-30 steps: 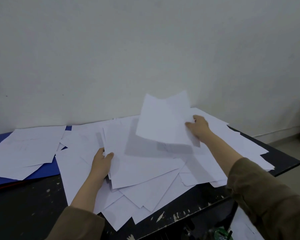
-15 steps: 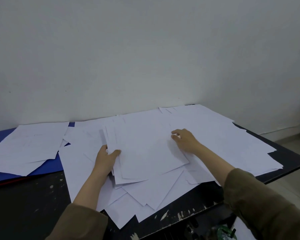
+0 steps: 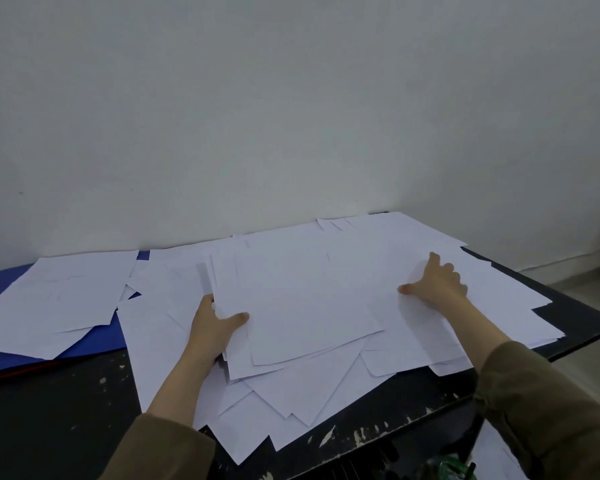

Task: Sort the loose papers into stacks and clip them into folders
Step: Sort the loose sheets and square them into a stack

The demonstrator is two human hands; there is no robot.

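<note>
**Hands on the paper pile**

Your left hand gripped the near-left edge of a gathered stack of sheets, thumb lying on top and fingers tucked beneath. Your right hand rested on the loose papers to the right of that stack, thumb stretched out toward the stack and fingers bent with their tips pressing down on the sheets; it held nothing. The stack sat in the middle of the dark worktop, on top of more white sheets that fanned out toward you and overhung the near edge. Another spread of papers lay at the far left, partly covering a blue folder, just beside the central pile. Both your sleeves were olive-brown. A pale wall rose behind the worktop.
</note>
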